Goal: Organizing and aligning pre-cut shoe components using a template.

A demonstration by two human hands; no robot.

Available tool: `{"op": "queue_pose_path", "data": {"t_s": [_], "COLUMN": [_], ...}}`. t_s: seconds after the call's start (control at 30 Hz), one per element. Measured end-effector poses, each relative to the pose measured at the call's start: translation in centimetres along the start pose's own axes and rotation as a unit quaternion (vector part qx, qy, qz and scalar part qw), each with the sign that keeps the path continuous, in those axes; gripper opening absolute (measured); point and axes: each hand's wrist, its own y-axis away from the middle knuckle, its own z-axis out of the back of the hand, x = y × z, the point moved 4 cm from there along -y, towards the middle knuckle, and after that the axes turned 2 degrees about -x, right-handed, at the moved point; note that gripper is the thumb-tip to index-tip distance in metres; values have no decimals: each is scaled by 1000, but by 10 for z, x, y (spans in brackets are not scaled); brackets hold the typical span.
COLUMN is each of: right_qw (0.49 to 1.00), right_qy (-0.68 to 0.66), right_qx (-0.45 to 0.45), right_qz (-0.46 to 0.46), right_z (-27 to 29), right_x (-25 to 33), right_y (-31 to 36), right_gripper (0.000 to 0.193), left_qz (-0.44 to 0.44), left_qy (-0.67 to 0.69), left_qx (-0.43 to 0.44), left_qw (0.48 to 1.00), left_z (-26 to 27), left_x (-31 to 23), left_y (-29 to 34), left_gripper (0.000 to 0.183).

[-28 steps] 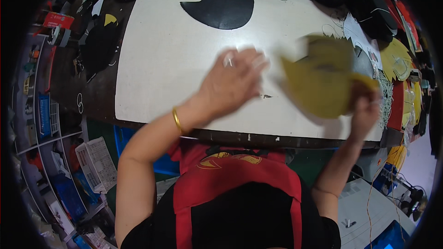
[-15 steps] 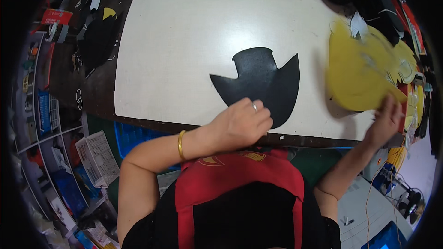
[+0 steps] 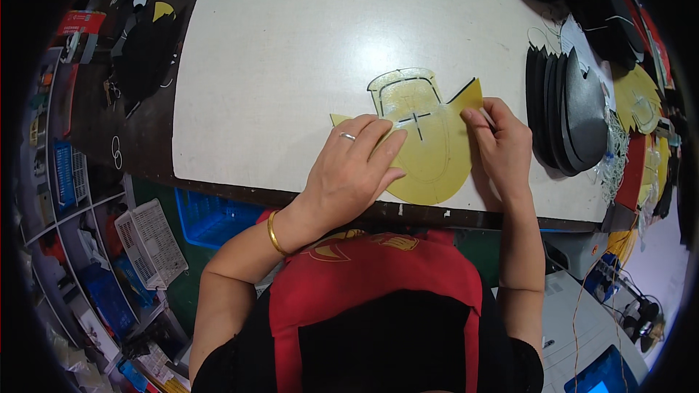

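A yellow pattern template with slots and drawn lines lies over a black sheet piece of matching outline, whose dark edge shows along the top. My left hand rests on the template's left part, fingers stretched out and pressing down, a ring on one finger. At the template's pointed right tip, my right hand pinches the edge between thumb and fingers. A thin pale stick-like thing shows between those fingers; its kind is unclear.
A stack of black cut pieces stands on the white board at right. More yellow templates lie beyond it. Black bundles fill the far right corner. Dark pieces and keys lie left. A blue basket sits below the table edge.
My right hand has brought the yellow template from the right onto the black piece, uncovering the black stack. My left hand has opened from a closed pose and now lies on the template.
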Motion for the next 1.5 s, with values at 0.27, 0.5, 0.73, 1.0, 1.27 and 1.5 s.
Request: {"op": "queue_pose_path", "data": {"t_s": [0.27, 0.5, 0.73, 1.0, 1.27, 1.5], "right_qw": [991, 991, 971, 962, 971, 950], "right_qy": [115, 110, 175, -25, 140, 8], "right_qx": [-9, -11, -73, 143, 42, 34], "right_qz": [62, 72, 144, 233, 188, 311], "right_z": [-3, -2, 28, -29, -14, -11], "right_x": [7, 2, 34, 69, 58, 74], "right_y": [-1, -3, -12, -25, -40, 1], "right_gripper": [21, 20, 22, 24, 23, 17], "left_qz": [10, 16, 17, 1, 8, -24], "left_qy": [-8, -23, -58, -91, -100, -100], "left_qx": [3, 15, 29, 65, 82, 58], "left_qw": [1000, 1000, 998, 994, 992, 993], "left_z": [-2, -7, -6, -12, -11, -2], "left_x": [-1, -3, -5, -9, -10, -11], "left_y": [2, 0, 0, 1, 4, 1], "left_gripper": [58, 55, 54, 42, 44, 44]}}
